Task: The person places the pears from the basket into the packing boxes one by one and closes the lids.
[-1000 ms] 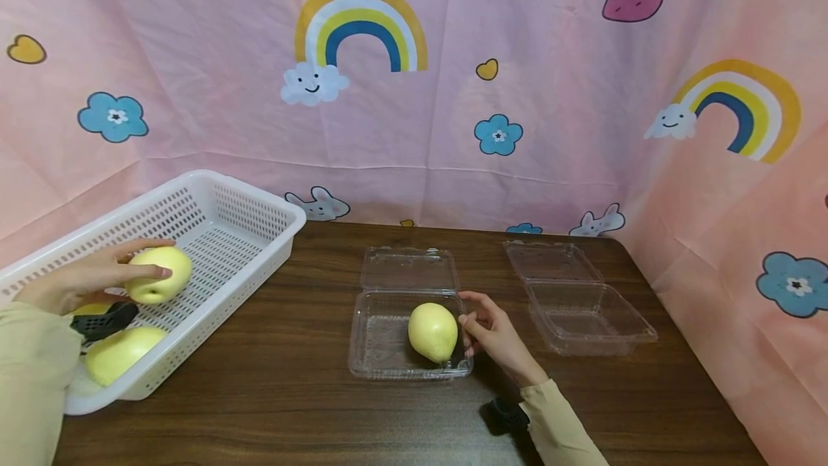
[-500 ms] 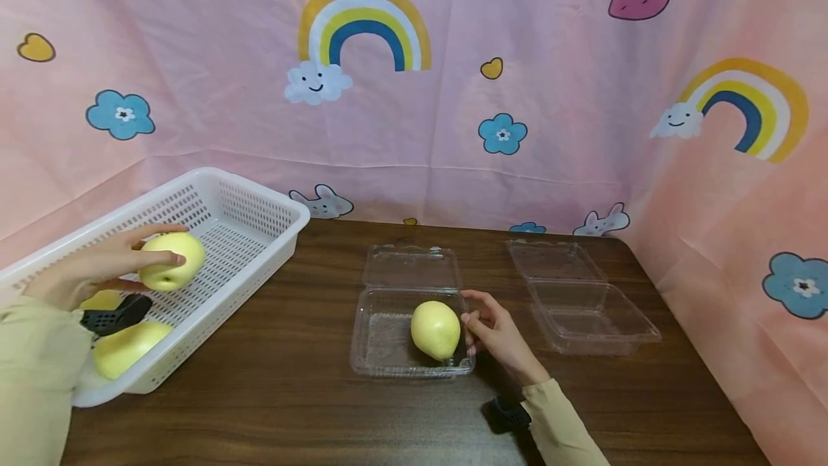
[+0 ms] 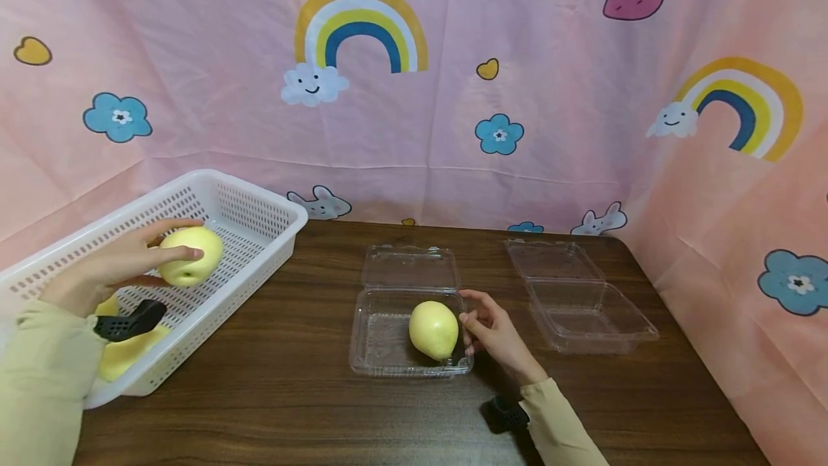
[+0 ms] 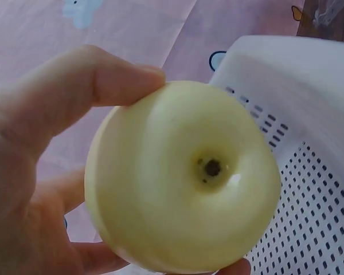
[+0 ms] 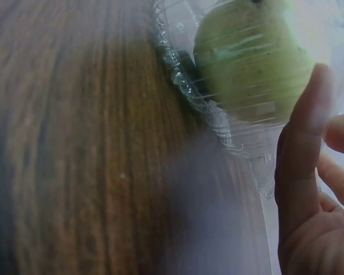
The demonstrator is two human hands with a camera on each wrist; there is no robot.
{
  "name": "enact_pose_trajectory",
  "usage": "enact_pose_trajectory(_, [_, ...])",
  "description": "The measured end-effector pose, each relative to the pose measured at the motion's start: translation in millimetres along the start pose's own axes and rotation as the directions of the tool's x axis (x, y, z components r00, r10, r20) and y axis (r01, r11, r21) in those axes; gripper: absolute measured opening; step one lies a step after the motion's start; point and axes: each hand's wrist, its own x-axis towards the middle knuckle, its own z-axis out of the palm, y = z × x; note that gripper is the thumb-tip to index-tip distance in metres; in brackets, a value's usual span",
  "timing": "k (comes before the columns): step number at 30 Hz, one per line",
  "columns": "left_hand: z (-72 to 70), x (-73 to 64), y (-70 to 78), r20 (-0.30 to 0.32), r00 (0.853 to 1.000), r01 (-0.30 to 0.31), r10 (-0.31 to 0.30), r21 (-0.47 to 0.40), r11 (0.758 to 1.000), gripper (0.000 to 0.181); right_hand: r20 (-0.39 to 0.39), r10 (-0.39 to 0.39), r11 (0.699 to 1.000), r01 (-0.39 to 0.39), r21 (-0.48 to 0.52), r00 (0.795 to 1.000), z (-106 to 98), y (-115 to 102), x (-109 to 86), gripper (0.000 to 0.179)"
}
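In the head view, my left hand (image 3: 126, 261) grips a pale yellow pear (image 3: 194, 256) over the white basket (image 3: 287, 243). Its dimpled end, with a dark spot, faces the camera in the left wrist view, where thumb and fingers wrap the fruit (image 4: 183, 183). More yellow pears (image 3: 129, 354) lie in the basket below, partly hidden by the wrist. My right hand (image 3: 498, 333) holds the right rim of an open clear plastic clamshell box (image 3: 382, 365). One pear (image 3: 433, 329) rests in that box, on its right side, seen through the clear wall in the right wrist view.
A second open clear plastic box (image 3: 595, 318) stands to the right on the dark wooden table (image 3: 291, 408). Behind and along the right side hangs a pink printed cloth (image 3: 401, 128). The box lids are folded back toward the cloth.
My left hand has moved right and slightly up over the basket, carrying the pear with it. My right hand, the boxes and the pear in the box have stayed put.
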Motion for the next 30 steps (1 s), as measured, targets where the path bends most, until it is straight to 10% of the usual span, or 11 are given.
enact_pose_trajectory(30, [30.2,2.2,39.3,-0.035,0.997,-0.068,0.073,0.128,0.989,0.067,-0.016,0.007,1.0,-0.007,0.0,1.0,1.2,-0.5,-1.2,0.042])
